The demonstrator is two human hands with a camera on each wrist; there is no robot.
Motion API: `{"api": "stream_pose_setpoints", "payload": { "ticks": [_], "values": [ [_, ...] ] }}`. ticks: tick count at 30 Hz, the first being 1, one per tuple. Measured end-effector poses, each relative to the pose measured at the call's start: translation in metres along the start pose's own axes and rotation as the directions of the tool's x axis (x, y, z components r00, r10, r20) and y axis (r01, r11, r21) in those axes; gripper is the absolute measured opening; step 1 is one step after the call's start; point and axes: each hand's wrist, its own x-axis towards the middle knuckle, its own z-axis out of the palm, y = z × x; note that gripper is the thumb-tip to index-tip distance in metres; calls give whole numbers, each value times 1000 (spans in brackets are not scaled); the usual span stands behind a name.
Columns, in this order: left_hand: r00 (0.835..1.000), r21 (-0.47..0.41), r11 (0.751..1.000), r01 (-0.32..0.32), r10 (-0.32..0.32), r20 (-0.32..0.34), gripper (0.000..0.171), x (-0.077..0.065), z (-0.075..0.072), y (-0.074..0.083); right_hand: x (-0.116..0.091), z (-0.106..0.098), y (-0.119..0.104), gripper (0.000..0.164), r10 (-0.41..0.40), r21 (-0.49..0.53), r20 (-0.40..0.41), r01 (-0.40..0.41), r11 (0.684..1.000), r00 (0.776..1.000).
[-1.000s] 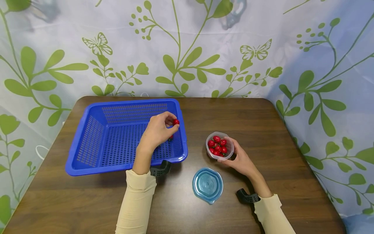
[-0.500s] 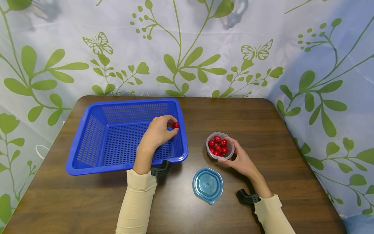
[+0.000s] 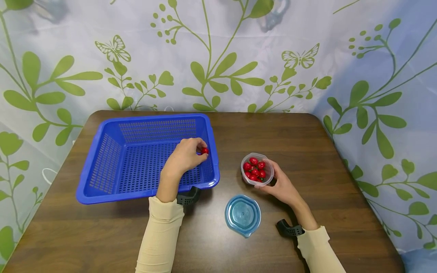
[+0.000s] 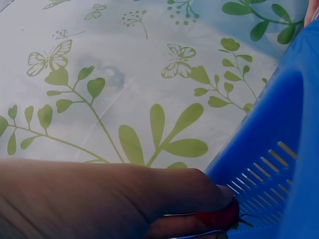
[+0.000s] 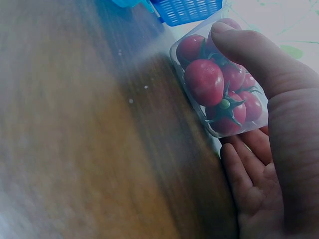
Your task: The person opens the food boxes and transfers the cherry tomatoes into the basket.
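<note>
Your left hand [image 3: 186, 155] pinches a cherry tomato [image 3: 205, 150] at the blue plastic basket [image 3: 140, 167] by the tabletop's [image 3: 273, 136] far-left corner; your right hand [image 3: 285, 189] curls round the clear tomato tub [image 3: 269, 175], nearer the right edge.

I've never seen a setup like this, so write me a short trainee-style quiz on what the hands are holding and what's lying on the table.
1. Multiple choice. What does the left-hand grip hold?
a) a spoon
b) a red tomato
c) a pencil

2. True or false? The blue lid lies on the table, apart from the clear tub.

3. Fill the gap. The clear tub is held by the person's ____ hand.

Key
1. b
2. True; the tub stands uncovered.
3. right; the fingers of the right-hand grip curve around the tub's side.
</note>
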Motion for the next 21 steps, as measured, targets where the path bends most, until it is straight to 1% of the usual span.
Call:
{"api": "stream_pose_setpoints", "payload": {
  "ticks": [7, 13, 17, 21],
  "values": [
    [999, -10, 1000, 18, -18, 28, 25, 0, 1, -2, 0, 0, -1, 96, 1, 2, 3, -1, 1000, 1000],
    [999, -17, 1000, 25, -24, 35, 29, 0, 1, -1, 0, -1, -1, 96, 1, 12, 4, -1, 1000, 1000],
    [1000, -18, 1000, 18, -18, 24, 30, 1, 2, 0, 0, -1, -1, 96, 3, 14, 5, -3, 1000, 1000],
    [1000, -14, 1000, 4, -5, -25, 29, 2, 2, 4, 0, -1, -1, 96, 5, 18, 6, -6, 1000, 1000]
  ]
}}
